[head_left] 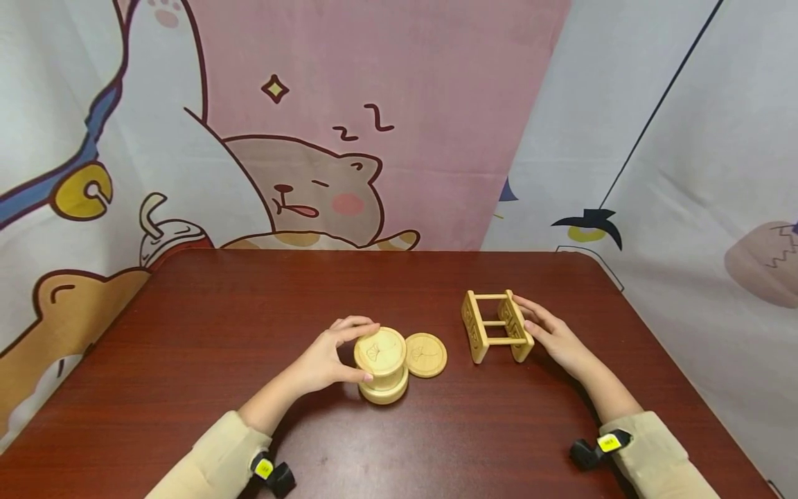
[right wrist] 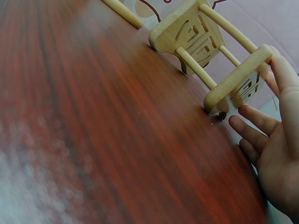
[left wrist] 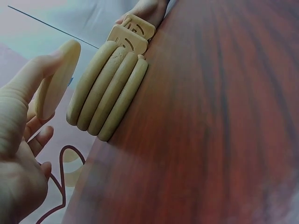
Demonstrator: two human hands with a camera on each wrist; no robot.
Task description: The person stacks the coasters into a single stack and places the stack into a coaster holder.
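My left hand [head_left: 324, 355] pinches a round wooden coaster [head_left: 380, 351] between thumb and fingers. The same coaster [left wrist: 58, 81] is tilted, with a gap between it and the coaster stack [left wrist: 105, 91] in the left wrist view. From the head, it covers most of that stack [head_left: 384, 395]. A single coaster [head_left: 427, 355] lies flat just right of the stack, its top engraved. My right hand [head_left: 564, 346] touches the near right side panel of a wooden coaster rack [right wrist: 187, 42], fingers mostly straight. The rack stands upright, with cut-out panels joined by rods.
Everything stands on a dark red-brown wooden table [head_left: 262, 291]. Its far edge meets a hanging cartoon-printed cloth [head_left: 349, 83]. Each wrist wears a strapped black camera, one at the left cuff [head_left: 274, 478] and one at the right [head_left: 589, 454].
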